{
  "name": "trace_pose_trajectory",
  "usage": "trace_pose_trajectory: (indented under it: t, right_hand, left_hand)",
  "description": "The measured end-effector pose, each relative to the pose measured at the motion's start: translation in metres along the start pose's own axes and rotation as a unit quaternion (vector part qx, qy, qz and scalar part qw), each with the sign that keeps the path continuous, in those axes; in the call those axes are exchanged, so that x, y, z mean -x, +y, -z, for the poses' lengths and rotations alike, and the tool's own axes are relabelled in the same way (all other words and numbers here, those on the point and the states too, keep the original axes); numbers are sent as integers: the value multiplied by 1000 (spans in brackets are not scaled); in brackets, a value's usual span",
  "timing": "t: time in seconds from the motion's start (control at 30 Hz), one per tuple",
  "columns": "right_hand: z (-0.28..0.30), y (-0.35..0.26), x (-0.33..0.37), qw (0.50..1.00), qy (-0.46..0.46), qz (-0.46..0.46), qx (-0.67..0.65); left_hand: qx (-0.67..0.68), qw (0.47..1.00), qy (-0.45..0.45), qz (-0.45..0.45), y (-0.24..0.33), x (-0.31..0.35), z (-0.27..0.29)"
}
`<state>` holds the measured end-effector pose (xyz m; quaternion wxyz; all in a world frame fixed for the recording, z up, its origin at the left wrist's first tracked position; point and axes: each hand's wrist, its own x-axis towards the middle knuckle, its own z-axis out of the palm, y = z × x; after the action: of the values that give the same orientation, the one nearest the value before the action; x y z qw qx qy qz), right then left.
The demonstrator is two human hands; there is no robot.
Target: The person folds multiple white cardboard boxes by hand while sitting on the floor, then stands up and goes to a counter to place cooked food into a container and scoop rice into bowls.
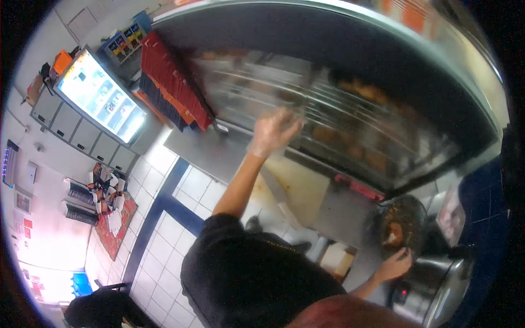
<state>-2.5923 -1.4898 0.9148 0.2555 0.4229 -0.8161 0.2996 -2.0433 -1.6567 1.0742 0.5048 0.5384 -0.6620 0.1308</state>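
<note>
My left hand (276, 131), in a thin clear plastic glove, is raised in front of the glass-fronted display cabinet (350, 46). Its fingers are curled in, and whatever they hold, if anything, is too blurred to make out. Browned food sits blurred behind the cabinet's glass. At the lower right, my right hand (396, 265) has bent fingers at the near rim of a round dark bowl (411, 218). A brown-orange piece of food (395, 235) with a whitish bit lies in this bowl.
Below the cabinet, a long knife (279, 194) lies on a pale cutting board (306, 186). An open cardboard box (336, 259) stands on the steel counter. A steel appliance (437, 284) with a red light is beside the bowl. Red insulated bags (169, 74) stand left of the cabinet.
</note>
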Motion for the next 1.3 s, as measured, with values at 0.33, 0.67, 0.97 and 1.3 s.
trace_pose_trajectory:
  t: [0.33, 0.67, 0.97, 1.3]
  right_hand:
    - [124, -442, 104, 858, -160, 211, -439]
    - [275, -908, 211, 678, -56, 480, -555]
    - [263, -980, 174, 768, -229, 509, -314]
    - [242, -980, 241, 734, -199, 235, -606]
  left_hand:
    - [47, 978, 195, 57, -219, 34, 165]
    - [209, 955, 121, 169, -352, 6, 281]
    - [224, 958, 86, 158, -371, -32, 297]
    - [87, 979, 182, -10, -412, -61, 278]
